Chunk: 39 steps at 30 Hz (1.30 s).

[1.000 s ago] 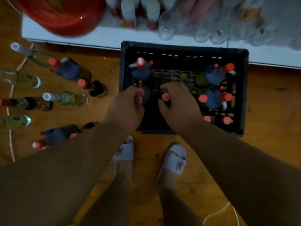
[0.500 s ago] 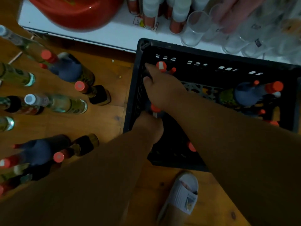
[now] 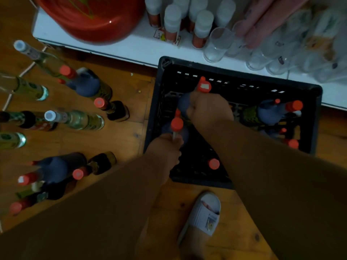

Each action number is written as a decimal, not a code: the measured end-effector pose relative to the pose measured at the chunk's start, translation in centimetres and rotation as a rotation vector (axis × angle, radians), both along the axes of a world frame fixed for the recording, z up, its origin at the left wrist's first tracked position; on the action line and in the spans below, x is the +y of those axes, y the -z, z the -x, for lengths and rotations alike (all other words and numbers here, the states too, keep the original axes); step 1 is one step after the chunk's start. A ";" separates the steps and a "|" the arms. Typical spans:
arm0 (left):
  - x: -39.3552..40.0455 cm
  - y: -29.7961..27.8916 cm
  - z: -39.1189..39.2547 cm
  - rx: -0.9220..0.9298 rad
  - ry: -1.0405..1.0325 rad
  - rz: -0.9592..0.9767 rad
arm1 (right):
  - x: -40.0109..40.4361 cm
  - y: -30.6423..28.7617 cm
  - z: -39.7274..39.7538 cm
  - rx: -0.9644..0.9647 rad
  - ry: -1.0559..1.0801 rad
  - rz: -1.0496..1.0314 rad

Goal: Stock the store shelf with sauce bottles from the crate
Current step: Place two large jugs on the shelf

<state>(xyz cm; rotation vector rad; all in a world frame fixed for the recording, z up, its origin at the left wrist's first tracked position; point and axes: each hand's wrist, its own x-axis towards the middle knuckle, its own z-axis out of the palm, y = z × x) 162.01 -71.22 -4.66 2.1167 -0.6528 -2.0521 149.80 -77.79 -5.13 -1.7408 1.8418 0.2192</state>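
crate (image 3: 155,102) against shelf (image 3: 131,49) edge | left hand (image 3: 165,149) grips bottle (image 3: 176,126) neck | right hand (image 3: 208,107) grips rear bottle (image 3: 203,87)

Looks like a small shop's stockroom corner here: a white shelf (image 3: 131,51) sits low over a wooden floor (image 3: 120,139), lined with rows of white-capped bottles (image 3: 171,23) and clear drinking glasses (image 3: 217,44). A black plastic crate (image 3: 187,175) of red-capped sauce bottles (image 3: 272,111) stands on the floor, with more bottles (image 3: 82,87) grouped alongside it.
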 end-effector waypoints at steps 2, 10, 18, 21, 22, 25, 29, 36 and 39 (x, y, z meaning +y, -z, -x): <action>0.7 -1.9 -0.1 0.010 -0.018 -0.001 | 1.0 -2.2 0.7 0.010 -0.066 0.068; 1.7 -17.0 0.7 -0.025 -0.176 0.016 | 3.9 -17.6 2.1 -0.015 -0.128 0.256; 3.2 -41.8 0.7 -0.052 -0.204 0.311 | 10.1 -41.1 3.8 -0.241 0.258 0.453; 3.3 -50.8 1.5 -0.041 -0.202 0.462 | 11.4 -50.0 4.8 -0.578 0.527 0.503; 3.2 -53.8 1.9 -0.036 -0.150 0.510 | 11.6 -52.9 5.3 -0.648 0.572 0.541; 2.9 -61.2 2.9 -0.056 -0.126 0.647 | 12.8 -60.7 6.3 -0.823 0.646 0.604; 3.5 -67.9 3.7 0.023 -0.056 0.760 | 14.1 -68.2 7.4 -1.007 0.713 0.695; 1.4 -76.1 5.3 0.224 -0.229 0.910 | 12.6 -77.8 10.6 -1.469 0.827 0.691; 0.3 -78.0 5.1 0.221 -0.185 0.965 | 12.2 -79.7 11.6 -1.532 0.847 0.696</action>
